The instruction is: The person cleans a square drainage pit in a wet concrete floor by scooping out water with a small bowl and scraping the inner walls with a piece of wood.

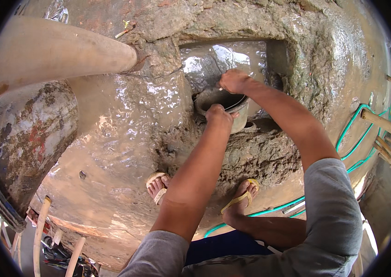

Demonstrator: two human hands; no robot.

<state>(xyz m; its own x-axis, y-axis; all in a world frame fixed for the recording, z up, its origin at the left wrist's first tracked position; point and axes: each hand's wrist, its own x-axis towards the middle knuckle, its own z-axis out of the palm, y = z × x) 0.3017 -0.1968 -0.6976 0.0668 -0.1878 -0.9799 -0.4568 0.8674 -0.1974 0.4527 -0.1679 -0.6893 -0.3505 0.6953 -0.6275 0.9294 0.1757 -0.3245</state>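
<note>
A grey muddy bucket [239, 121] stands tilted in a square, water-filled pit [276, 57] in the wet mud floor. My left hand [221, 114] is closed on the bucket's near rim. My right hand [236, 82] is closed above the bucket's far side; what its fingers grip is too small to make out. Shallow, glinting water [214, 62] lies behind the bucket, and the dark inside of the bucket shows between my hands. My sandalled feet stand on the muddy ground in front of the pit.
A large pale pipe [66, 48] comes in from the upper left over a mottled, dirty cylinder [27, 134]. Green hose [350, 131] curves along the right and behind my feet. Wooden poles [378, 121] jut in at the right, more [43, 217] at the lower left.
</note>
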